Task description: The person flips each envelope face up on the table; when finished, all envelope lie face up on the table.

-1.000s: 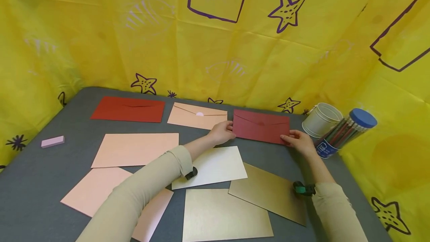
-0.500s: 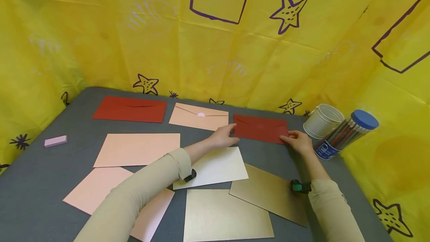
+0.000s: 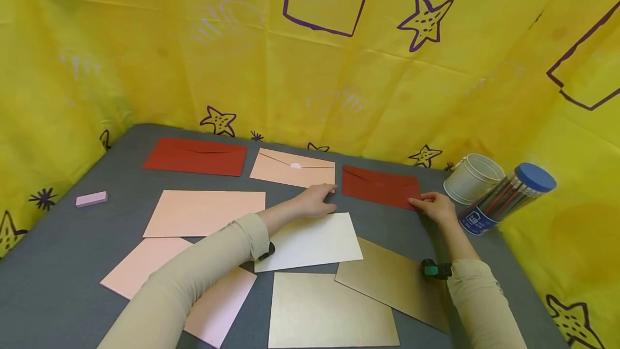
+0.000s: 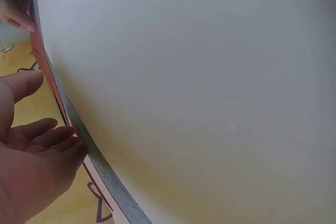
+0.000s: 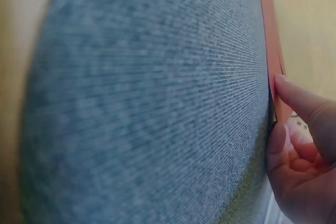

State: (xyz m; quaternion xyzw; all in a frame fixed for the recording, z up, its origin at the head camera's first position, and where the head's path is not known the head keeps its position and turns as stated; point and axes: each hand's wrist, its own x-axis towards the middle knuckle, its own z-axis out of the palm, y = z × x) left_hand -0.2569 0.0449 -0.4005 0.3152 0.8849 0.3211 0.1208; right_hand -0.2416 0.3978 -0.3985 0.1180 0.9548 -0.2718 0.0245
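A red envelope (image 3: 380, 187) lies flap side up at the back right of the grey table. My right hand (image 3: 437, 208) pinches its lower right corner; in the right wrist view the thumb (image 5: 302, 95) is on top and the fingers are at the edge. My left hand (image 3: 316, 202) has its fingers spread, just left of that envelope. It is near the lower right corner of a peach envelope (image 3: 276, 170) with a round white sticker; whether it touches is unclear. In the left wrist view the left palm (image 4: 42, 174) shows, holding nothing.
Another red envelope (image 3: 196, 156) lies back left. Nearer lie a peach envelope (image 3: 205, 214), a pink one (image 3: 140, 268), a white one (image 3: 310, 241) and two gold ones (image 3: 331, 311). A white pail (image 3: 472, 179), a pencil tub (image 3: 504, 201) and a lilac block (image 3: 91, 199) stand nearby.
My left hand has let go of the right red envelope's left edge and drawn away leftward. That envelope, tilted up earlier, now lies flatter. My right hand stays at its corner.
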